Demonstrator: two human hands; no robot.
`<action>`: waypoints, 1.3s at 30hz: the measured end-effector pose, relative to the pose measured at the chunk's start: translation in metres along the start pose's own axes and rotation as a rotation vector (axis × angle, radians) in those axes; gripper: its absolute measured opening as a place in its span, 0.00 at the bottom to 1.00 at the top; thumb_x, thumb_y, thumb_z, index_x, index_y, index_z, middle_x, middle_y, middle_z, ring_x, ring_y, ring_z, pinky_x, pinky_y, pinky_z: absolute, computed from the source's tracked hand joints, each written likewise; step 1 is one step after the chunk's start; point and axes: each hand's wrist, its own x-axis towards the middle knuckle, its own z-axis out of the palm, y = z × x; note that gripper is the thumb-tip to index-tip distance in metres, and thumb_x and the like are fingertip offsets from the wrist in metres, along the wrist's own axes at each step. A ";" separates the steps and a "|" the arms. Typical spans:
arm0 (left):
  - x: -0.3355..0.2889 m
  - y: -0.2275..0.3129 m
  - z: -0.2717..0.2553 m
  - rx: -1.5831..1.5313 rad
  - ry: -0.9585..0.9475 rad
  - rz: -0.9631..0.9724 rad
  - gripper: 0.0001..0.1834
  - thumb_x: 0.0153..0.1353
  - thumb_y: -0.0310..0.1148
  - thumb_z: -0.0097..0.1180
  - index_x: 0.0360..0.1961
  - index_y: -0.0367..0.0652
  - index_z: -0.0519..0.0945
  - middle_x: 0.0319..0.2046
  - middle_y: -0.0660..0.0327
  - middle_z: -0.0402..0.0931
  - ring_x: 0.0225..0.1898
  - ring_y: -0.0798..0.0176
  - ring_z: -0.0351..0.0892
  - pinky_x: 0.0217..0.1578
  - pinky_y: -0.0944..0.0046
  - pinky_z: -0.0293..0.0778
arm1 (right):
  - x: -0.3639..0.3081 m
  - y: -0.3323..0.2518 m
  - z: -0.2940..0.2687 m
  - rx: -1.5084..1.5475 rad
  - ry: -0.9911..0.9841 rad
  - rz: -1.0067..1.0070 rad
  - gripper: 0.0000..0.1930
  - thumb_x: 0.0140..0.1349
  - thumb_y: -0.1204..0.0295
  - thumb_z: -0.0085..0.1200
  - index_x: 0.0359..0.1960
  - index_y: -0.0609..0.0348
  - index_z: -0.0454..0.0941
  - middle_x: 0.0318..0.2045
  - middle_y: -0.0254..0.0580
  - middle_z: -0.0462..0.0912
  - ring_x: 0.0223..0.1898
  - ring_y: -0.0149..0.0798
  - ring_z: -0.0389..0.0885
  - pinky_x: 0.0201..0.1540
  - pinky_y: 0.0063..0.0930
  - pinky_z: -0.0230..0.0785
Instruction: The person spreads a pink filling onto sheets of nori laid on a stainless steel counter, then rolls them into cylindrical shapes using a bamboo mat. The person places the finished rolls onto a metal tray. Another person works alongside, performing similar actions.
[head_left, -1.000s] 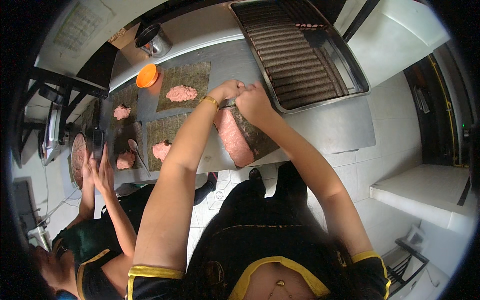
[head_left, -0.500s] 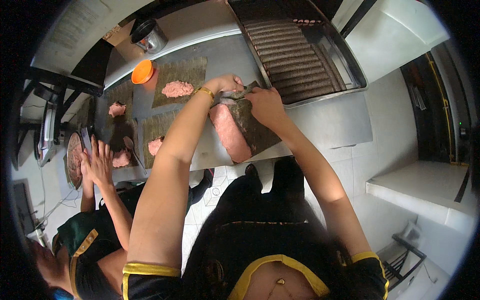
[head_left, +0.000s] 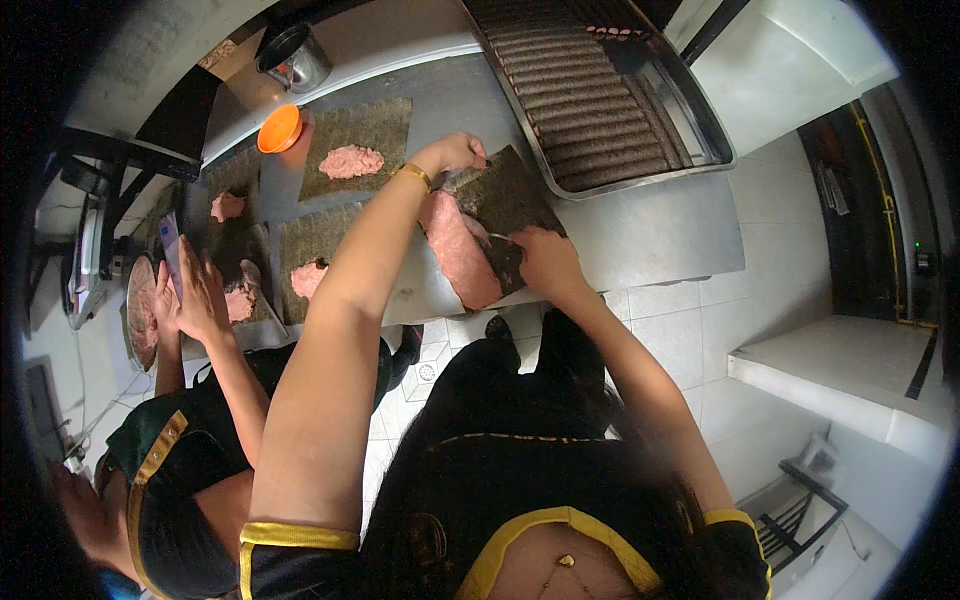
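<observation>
Since the earlier frame, the right hand has been drawn away from the left hand and down to the right side of a dark sheet on the counter. At the far left, a slim flat object is held up by a co-worker. An orange bowl is set beside other sheets topped with pink mounds. The left fingers are bunched at the large sheet's upper edge; whether it is pinched cannot be told. Along that sheet's left side, a pink strip is spread. Beside the strip, a spoon is gripped in the right fingers. Farther right, a tray is lined with brown rolls.
</observation>
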 end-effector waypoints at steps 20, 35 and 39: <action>-0.108 0.048 0.019 -0.351 0.608 0.236 0.15 0.63 0.32 0.55 0.49 0.41 0.78 0.43 0.63 0.80 0.44 0.68 0.76 0.46 0.67 0.71 | -0.105 0.042 -0.028 0.307 0.032 0.037 0.19 0.56 0.86 0.46 0.48 0.63 0.80 0.27 0.43 0.79 0.28 0.33 0.77 0.34 0.26 0.70; -0.285 0.027 0.187 -1.016 0.579 -0.102 0.13 0.69 0.28 0.47 0.52 0.37 0.73 0.47 0.62 0.76 0.49 0.69 0.74 0.52 0.68 0.69 | -0.069 0.025 -0.002 0.011 0.126 -0.146 0.27 0.51 0.83 0.49 0.56 0.53 0.76 0.42 0.52 0.78 0.37 0.56 0.80 0.39 0.43 0.74; -0.279 0.029 0.197 -1.103 0.610 -0.037 0.14 0.68 0.26 0.47 0.53 0.34 0.72 0.48 0.56 0.77 0.51 0.66 0.75 0.52 0.67 0.70 | -0.089 0.010 0.009 -0.137 0.102 -0.179 0.30 0.50 0.86 0.49 0.58 0.55 0.73 0.42 0.50 0.76 0.36 0.55 0.79 0.38 0.42 0.74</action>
